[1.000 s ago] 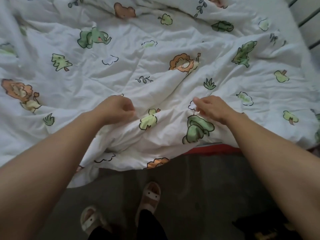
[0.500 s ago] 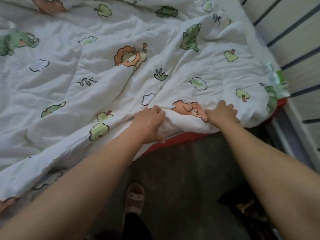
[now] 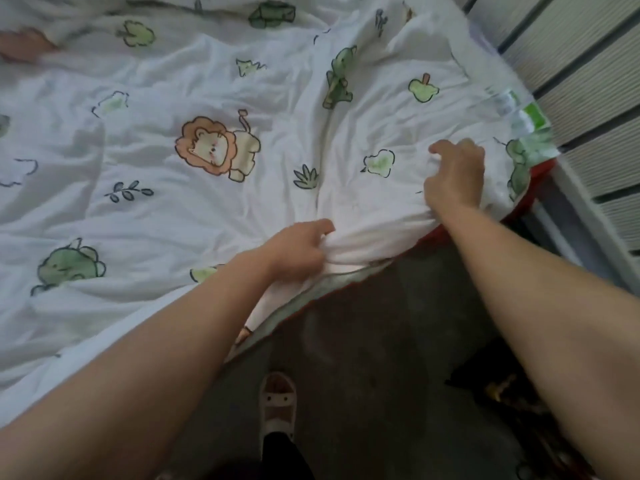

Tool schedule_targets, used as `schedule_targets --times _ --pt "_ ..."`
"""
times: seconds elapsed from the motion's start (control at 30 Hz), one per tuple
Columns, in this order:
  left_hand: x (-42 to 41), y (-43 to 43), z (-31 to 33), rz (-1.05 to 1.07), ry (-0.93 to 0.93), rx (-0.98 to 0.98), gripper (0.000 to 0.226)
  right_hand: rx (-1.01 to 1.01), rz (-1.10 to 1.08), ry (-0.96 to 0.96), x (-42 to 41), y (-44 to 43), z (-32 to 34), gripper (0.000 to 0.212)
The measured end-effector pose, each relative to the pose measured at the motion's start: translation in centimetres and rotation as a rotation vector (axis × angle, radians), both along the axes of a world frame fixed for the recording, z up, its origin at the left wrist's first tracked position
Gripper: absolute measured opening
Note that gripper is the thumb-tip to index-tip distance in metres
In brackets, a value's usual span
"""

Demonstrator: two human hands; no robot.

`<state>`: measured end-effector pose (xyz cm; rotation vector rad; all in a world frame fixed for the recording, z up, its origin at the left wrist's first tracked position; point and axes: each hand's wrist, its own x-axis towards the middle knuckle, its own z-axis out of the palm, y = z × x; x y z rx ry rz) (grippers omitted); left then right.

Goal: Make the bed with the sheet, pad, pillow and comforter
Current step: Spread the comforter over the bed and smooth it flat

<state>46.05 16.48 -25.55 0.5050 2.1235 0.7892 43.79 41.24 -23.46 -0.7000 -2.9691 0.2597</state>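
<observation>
A white comforter [image 3: 214, 209] printed with lions, green animals and trees lies rumpled over the whole bed. My left hand [image 3: 298, 251] grips a bunched fold of it at the near edge. Farther right, near the bed's corner, my right hand [image 3: 453, 174] grips the comforter from above, fingers curled into the cloth. Under the lifted edge a grey-green layer [image 3: 311, 296] and a red mattress edge [image 3: 450, 233] show. Sheet, pad and pillow are hidden beneath the comforter or out of view.
A slatted grey wall [image 3: 588, 81] runs along the right side of the bed. The dark floor [image 3: 381, 358] lies below the edge, with my sandalled foot [image 3: 277, 403] on it. A dark object [image 3: 512, 393] sits on the floor at lower right.
The view has swung right toward the bed's corner. Both hands have shifted right along the comforter's edge; my right hand now grips higher up on the cloth near the corner.
</observation>
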Motion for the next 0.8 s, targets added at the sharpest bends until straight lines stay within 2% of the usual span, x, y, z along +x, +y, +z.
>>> schedule_targets --times 0.1,0.17,0.23,0.3,0.5,0.67,0.8 --pt "0.5 3.3 0.2 -0.111 -0.125 0.025 0.024 0.192 0.099 -0.033 -1.2 2.0 1.9 0.041" --pt "0.8 4.4 -0.8 -0.204 -0.152 -0.036 0.025 0.244 0.132 -0.28 -1.4 2.4 1.1 0.037" --pt "1.2 4.6 -2.1 -0.238 -0.046 -0.084 0.034 0.217 0.121 -0.571 -0.9 2.2 -0.3 0.04" --pt "1.4 3.9 -2.8 -0.201 0.05 -0.089 0.037 0.17 0.102 -0.671 -0.1 1.7 -1.9 0.045" --pt "0.7 1.6 -2.7 -0.084 0.179 -0.02 0.032 0.242 0.186 -0.405 0.1 0.4 -2.4 0.035" --pt "-0.5 -0.7 0.1 0.013 0.287 0.009 0.027 0.133 0.25 -0.299 -1.3 -2.9 0.4 0.034" --pt "-1.0 -4.9 4.4 0.106 0.352 0.009 0.026 0.048 0.367 -0.222 -2.2 -8.8 3.9 0.032"
